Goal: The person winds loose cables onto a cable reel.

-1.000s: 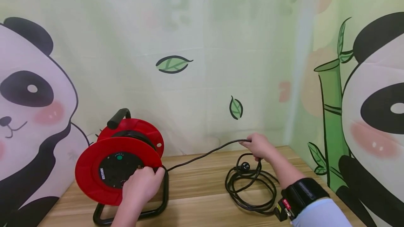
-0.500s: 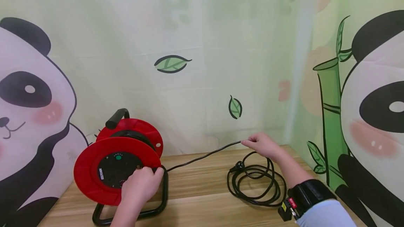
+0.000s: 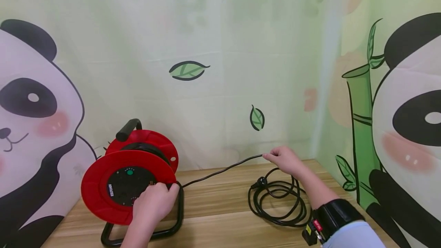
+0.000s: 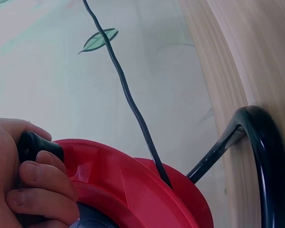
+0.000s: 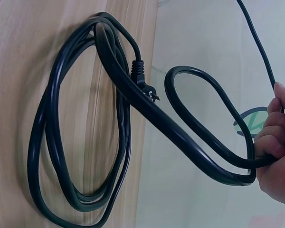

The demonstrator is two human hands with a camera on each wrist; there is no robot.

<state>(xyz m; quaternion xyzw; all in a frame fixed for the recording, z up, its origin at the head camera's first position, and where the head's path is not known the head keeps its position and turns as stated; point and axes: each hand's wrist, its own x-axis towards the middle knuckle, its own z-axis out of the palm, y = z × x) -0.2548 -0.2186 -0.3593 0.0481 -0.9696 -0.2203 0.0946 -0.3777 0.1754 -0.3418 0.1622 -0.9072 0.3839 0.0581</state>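
A red cable reel (image 3: pixel 94 198) stands on a black tube frame (image 3: pixel 180 211) at the left of the table. My left hand (image 3: pixel 154 203) grips the small black crank knob (image 4: pixel 43 146) on the rim of its front disc, fingers curled round it in the left wrist view. From the reel a black cable (image 3: pixel 224 170) runs up to the right, slightly slack. My right hand (image 3: pixel 284 160) holds this cable above the table, with curled fingers. Below that hand the rest of the cable lies in loose loops (image 5: pixel 54 128), with a plug (image 5: pixel 140 78) at its end.
The wooden table (image 3: pixel 213 221) meets a printed cloth backdrop (image 3: pixel 220 106) close behind the reel and the hands. A black carrying handle (image 3: pixel 128 129) sticks up from the reel's top. My right wrist wears a black band (image 3: pixel 339 214) with a small device.
My right hand has shifted slightly to the right along the cable, and the loops below it have spread and moved a little right. My left hand and the reel stay where they were.
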